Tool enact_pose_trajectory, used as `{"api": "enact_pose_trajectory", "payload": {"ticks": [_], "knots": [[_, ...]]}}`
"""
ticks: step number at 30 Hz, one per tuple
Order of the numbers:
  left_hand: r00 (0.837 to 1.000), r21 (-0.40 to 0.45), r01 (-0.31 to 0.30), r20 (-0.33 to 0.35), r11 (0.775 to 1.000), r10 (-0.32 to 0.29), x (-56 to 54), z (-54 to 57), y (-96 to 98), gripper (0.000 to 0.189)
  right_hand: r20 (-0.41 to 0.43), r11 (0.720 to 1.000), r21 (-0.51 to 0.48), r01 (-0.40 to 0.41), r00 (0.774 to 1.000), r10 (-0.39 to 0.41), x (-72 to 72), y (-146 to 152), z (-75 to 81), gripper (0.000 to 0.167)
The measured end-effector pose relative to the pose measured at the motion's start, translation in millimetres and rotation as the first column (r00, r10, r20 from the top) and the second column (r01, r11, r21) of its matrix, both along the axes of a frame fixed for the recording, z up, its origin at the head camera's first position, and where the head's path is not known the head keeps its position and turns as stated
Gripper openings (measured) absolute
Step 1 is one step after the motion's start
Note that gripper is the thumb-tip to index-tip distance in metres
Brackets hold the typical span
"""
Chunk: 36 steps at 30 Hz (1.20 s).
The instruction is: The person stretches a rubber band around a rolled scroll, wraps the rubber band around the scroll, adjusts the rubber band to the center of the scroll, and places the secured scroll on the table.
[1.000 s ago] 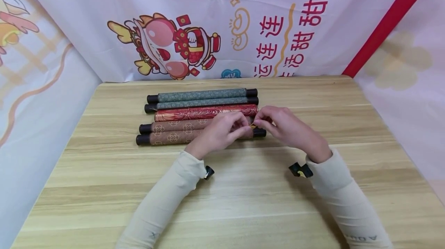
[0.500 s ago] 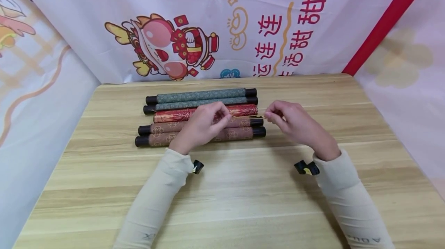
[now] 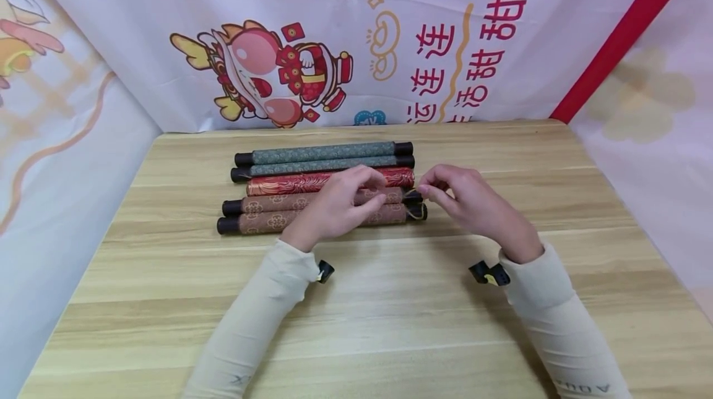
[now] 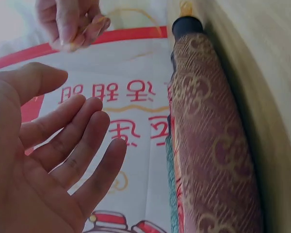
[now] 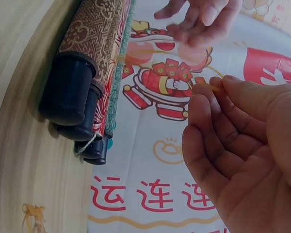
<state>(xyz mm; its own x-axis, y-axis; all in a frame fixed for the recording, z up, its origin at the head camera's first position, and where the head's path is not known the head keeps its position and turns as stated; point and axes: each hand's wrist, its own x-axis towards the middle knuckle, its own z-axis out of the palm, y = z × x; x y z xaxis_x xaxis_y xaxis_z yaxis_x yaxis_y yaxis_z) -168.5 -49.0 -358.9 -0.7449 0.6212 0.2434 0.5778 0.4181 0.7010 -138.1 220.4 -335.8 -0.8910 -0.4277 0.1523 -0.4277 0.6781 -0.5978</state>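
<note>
Rolled hanging scrolls lie side by side across the table. The front brown patterned scroll [image 3: 273,221] has black end knobs, and a second brown scroll [image 3: 267,203] touches it from behind. My right hand [image 3: 459,198] is just beyond their right ends, pinching a thin yellow cord [image 5: 208,86] between thumb and forefinger. A loop of the cord hangs by the knobs. Over the brown scrolls, my left hand [image 3: 337,204] has its thumb and loosely bent fingers apart, with nothing between them in the left wrist view. It hides part of the brown scrolls.
Behind the brown scrolls lie a red and gold scroll [image 3: 284,185] and two green scrolls [image 3: 323,153]. A printed white cloth [image 3: 356,46] hangs at the table's back edge. A small yellow knotted tassel [image 5: 35,216] shows low in the right wrist view.
My hands, close together at first, spread apart with the cord stretched between them. Now the left hand has let go, and the cord hangs slack from the right.
</note>
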Motion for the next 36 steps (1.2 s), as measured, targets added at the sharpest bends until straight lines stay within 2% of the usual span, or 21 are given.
{"api": "enact_pose_trajectory", "payload": {"ticks": [4,7,11,15,20,26,29,31,36], "knots": [[0.998,0.002,0.07,-0.011,0.998,-0.07,1.8,-3.1,9.4,0.029,-0.004,1.0,0.011,-0.016,1.0,0.016,2.3,-3.0,0.7,0.015],[0.996,-0.004,0.09,-0.013,0.996,-0.09,3.6,-5.8,14.8,0.029,-0.003,0.999,0.018,-0.036,0.999,0.036,3.4,-6.2,0.8,0.014],[0.996,-0.043,0.075,-0.053,0.996,-0.077,5.6,-8.2,20.2,0.026,-0.002,0.998,0.024,-0.06,0.998,0.06,4.2,-9.1,0.3,0.012],[0.994,-0.058,0.048,-0.096,0.997,-0.054,5.9,-9.0,22.8,0.015,-0.006,0.997,0.032,-0.065,0.998,0.065,3.6,-9.9,-0.6,0.012],[0.997,-0.036,0.024,-0.075,0.999,-0.027,5.0,-8.8,21.7,0.009,0.0,0.997,0.042,-0.06,0.998,0.06,1.5,-8.4,-2.1,0.014],[0.998,0.005,0.03,-0.055,1.0,-0.029,2.7,-7.0,18.6,0.01,0.016,0.997,0.065,-0.043,0.999,0.042,-1.5,-5.8,-4.1,0.015],[0.999,0.02,0.046,-0.02,0.999,-0.046,2.4,-6.2,17.1,0.009,0.034,0.997,0.07,-0.027,0.999,0.024,-3.2,-5.3,-5.5,0.016],[0.997,0.043,0.068,0.03,0.997,-0.069,3.3,-5.0,16.1,0.009,0.044,0.997,0.07,-0.019,0.999,0.016,-3.9,-5.2,-6.4,0.017],[0.972,0.152,0.141,0.167,0.978,-0.166,6.2,-2.3,16.5,0.007,0.045,0.998,0.058,-0.031,0.999,0.028,-4.0,-6.9,-7.8,0.018]]}}
